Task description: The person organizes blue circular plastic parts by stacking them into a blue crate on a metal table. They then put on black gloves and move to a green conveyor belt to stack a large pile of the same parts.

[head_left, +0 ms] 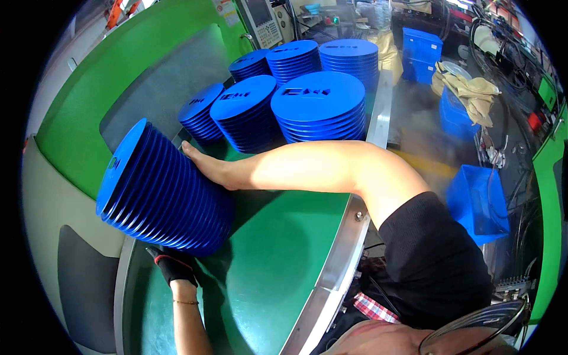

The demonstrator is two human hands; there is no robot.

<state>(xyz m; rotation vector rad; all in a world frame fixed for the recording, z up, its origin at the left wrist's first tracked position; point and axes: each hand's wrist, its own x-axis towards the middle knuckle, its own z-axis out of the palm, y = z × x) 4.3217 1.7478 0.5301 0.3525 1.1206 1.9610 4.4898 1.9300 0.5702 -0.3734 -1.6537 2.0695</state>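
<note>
A tall stack of blue plastic discs (171,195) stands tilted at the left on the green table, leaning left. My right hand (207,165), bare, presses against its far side, with the arm stretched across the table. On the near side, my left hand (171,266) in a black glove with red trim bears on the lower flank. The stack is held between both hands; some fingers are hidden by it. Behind my right arm stand several shorter blue disc stacks (319,97), their top discs showing small cut-outs.
The green tabletop (284,248) has a metal edge rail (331,266) on its right. A green machine panel (89,112) rises along the left. Blue bins (476,201) stand on the floor at right, one topped with a tan cloth (470,94). A control panel (260,23) is at the back.
</note>
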